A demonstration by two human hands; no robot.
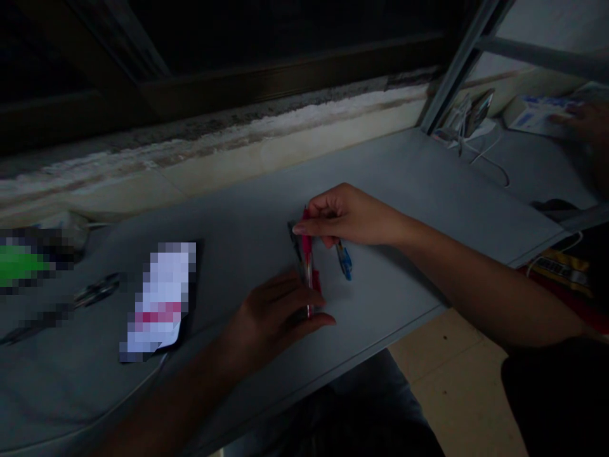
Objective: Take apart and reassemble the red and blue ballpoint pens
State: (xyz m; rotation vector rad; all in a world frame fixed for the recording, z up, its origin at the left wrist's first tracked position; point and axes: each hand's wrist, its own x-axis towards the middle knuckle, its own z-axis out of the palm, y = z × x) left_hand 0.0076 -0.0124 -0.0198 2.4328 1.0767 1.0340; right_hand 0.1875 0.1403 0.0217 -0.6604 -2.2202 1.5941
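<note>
Three pens lie close together on the grey table (428, 190): a red pen (308, 260) in the middle, a dark pen (294, 236) to its left and a blue pen (344, 260) to its right. My right hand (349, 216) pinches the upper end of the red pen, and the blue pen's top is hidden under its fingers. Over the lower end of the red pen rests my left hand (278, 314), fingers curled around it.
A blurred-out phone (162, 298) lies left of the hands, with dark tools (95, 292) and a green patch (21, 263) further left. Cables (485, 155) and a box (535, 114) sit far right, where another person's hand (587, 120) shows. A window ledge (214, 133) runs behind.
</note>
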